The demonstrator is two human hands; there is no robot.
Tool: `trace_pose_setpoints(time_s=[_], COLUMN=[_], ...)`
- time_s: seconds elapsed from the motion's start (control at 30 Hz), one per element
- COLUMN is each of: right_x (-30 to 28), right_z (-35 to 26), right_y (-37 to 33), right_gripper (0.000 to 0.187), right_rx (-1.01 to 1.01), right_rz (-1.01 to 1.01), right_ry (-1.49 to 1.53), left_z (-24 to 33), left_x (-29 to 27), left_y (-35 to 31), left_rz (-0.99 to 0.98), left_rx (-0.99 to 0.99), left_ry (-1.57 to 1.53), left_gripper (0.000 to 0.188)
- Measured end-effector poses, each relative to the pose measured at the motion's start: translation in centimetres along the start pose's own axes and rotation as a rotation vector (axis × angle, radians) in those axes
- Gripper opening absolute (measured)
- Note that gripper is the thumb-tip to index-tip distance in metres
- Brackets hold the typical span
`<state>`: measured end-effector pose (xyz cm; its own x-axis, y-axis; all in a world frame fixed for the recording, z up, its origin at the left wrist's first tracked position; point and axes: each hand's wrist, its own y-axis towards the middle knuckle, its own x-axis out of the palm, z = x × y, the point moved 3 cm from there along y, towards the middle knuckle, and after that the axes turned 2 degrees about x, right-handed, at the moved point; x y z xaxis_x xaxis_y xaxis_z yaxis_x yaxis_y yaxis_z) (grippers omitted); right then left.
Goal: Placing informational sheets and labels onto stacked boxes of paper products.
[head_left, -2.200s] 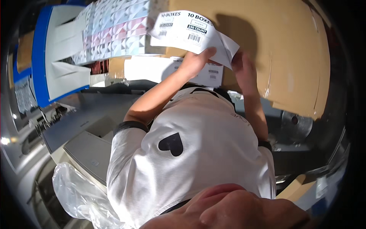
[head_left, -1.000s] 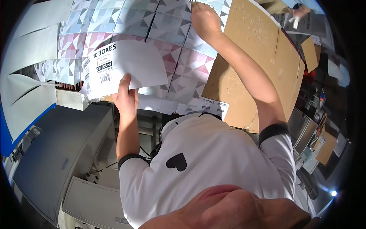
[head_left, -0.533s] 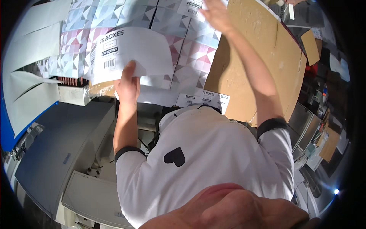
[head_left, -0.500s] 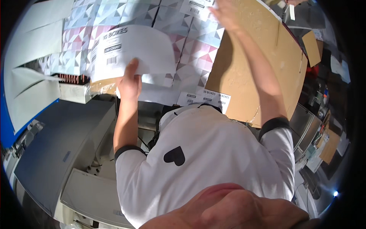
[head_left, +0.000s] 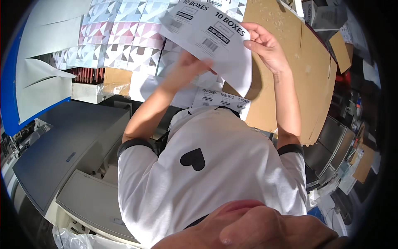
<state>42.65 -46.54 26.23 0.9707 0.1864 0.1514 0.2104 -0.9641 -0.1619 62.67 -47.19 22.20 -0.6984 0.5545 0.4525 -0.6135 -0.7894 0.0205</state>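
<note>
A white printed paper sheet [head_left: 230, 56] with black lettering and barcodes hangs tilted above rows of small boxes [head_left: 143, 52] patterned with blue, pink and grey triangles. My right hand [head_left: 267, 47] pinches the sheet's right edge between thumb and fingers. Just under its lower left edge is my left hand [head_left: 188, 70], smeared by motion, its fingers partly behind or against the paper; whether it grips anything does not show. Similar printed paper [head_left: 219, 99] lies at the near edge, close to my body.
Brown cardboard [head_left: 304, 79] spreads to the right of the boxes. White sheets [head_left: 45, 50] lie at the left, beside a blue edge [head_left: 15, 83]. A small white box with reddish contents [head_left: 87, 89] stands near them. Grey cabinet tops [head_left: 78, 145] are lower left.
The sheet has moved from my left hand at the left to my right hand's grip. My right hand came back nearer from the far side; my left hand shifted right and let go its earlier thumb hold.
</note>
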Motion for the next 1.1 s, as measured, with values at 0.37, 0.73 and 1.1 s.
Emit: trace_pose_setpoints(time_s=[0.37, 0.73, 1.1], right_x=[3.8, 6.3, 8.5], right_z=[-2.3, 1.1, 1.7], right_y=[-1.5, -1.7, 2.0], right_gripper=[0.028, 0.011, 0.027], right_rx=[-0.389, -0.135, 0.101], right_rz=[0.445, 0.378, 0.233], right_ry=[-0.879, 0.075, -0.041], left_z=[2.9, 2.3, 2.0], left_x=[-1.1, 0.7, -3.9], left_y=[-0.4, -1.7, -1.9], left_rz=[0.236, 0.372, 0.361], left_rx=[0.162, 0.137, 0.087], left_ry=[-0.254, -0.196, -0.287], left_gripper=[0.028, 0.019, 0.027])
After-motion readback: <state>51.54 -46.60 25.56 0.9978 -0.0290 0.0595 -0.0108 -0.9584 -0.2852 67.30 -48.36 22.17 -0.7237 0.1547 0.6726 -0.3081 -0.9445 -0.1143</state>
